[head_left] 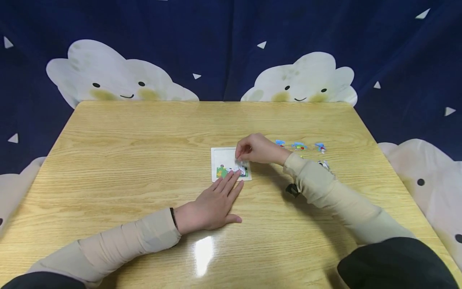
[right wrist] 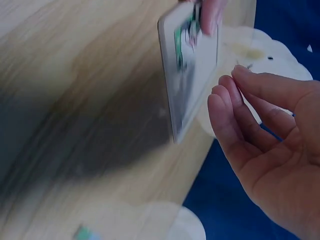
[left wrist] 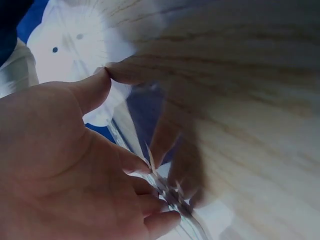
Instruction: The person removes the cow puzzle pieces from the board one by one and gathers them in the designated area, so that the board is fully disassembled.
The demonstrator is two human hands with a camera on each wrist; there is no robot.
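Note:
A small white-framed jigsaw puzzle board (head_left: 213,162) lies on the table, with picture pieces (head_left: 221,172) in green, yellow and white along its near side. My left hand (head_left: 214,204) rests with fingers extended over the board's near edge, its fingertips on the pieces; in the left wrist view the hand (left wrist: 75,170) is seen from the palm side. Above the board's right part is my right hand (head_left: 258,148), fingers bent. In the right wrist view that hand (right wrist: 285,125) has its thumb close to the curved fingers, and no piece shows between them.
Several loose puzzle pieces (head_left: 299,146) lie right of the board, some partly hidden by the right forearm. A small dark object (head_left: 292,190) shows beside the right sleeve. Behind the wooden table (head_left: 144,132) hangs a navy curtain (head_left: 216,40) with clouds.

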